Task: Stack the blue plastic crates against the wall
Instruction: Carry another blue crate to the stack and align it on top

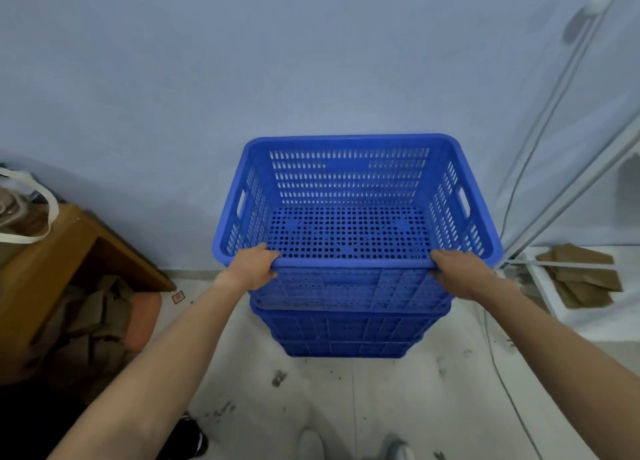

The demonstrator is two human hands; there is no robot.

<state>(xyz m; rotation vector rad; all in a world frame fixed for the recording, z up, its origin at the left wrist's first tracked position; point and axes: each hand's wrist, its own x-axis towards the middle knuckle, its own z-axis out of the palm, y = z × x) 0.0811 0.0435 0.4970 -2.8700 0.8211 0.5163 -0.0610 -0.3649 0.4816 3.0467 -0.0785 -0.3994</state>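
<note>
A perforated blue plastic crate (pixel 349 182) sits on top of a stack of blue crates (pixel 346 335) that stands on the floor against the pale wall (pixel 242 61). The top crate is empty and open upward. My left hand (pixel 251 267) grips the left end of its near rim, and my right hand (pixel 457 272) grips the right end of the same rim. Two lower crates show beneath it, nested together.
A wooden table (pixel 69 262) stands at the left with cardboard scraps (pixel 93 321) under it. A white metal rack (pixel 568 182) with cardboard pieces (pixel 581 276) stands at the right, and a cable (pixel 502 373) trails along the dirty tiled floor.
</note>
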